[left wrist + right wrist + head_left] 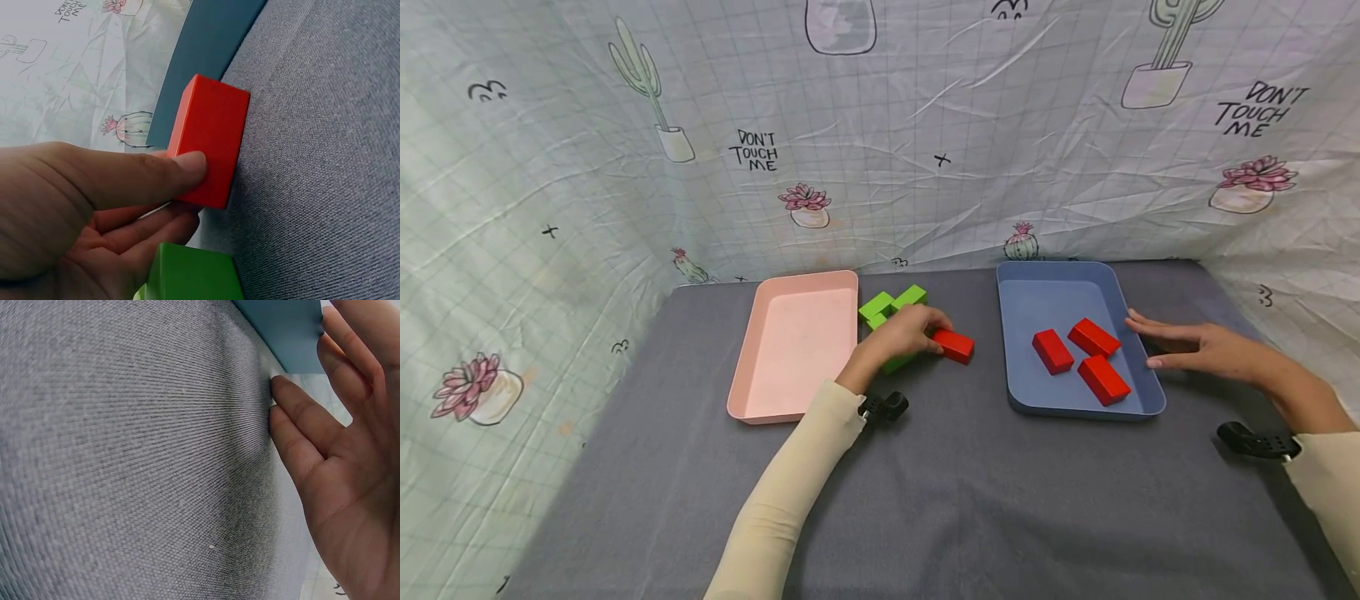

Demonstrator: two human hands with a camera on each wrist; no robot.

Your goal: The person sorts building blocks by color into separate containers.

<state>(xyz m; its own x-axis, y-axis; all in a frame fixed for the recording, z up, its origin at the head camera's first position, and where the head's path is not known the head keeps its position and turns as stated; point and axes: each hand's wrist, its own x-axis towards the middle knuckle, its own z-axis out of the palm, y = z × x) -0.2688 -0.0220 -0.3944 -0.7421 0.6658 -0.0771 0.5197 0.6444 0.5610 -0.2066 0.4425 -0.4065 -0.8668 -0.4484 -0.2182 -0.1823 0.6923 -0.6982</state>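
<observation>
My left hand (904,335) pinches a red block (953,346) between thumb and fingers, low over the grey cloth between the two trays. In the left wrist view the thumb presses on the near face of that red block (215,137). Several green blocks (877,308) lie beside and partly under this hand. My right hand (1206,348) has its fingers extended at the right wall of the blue tray (1075,279). In the right wrist view, fingers (306,419) rest against the cloth and the tray's side (290,331). Inside the blue tray lie three red blocks (1093,337).
A pink tray (797,350) with nothing in it stands left of the green blocks. The grey cloth (970,492) covers the table. A printed curtain (887,108) hangs behind the trays and along both sides.
</observation>
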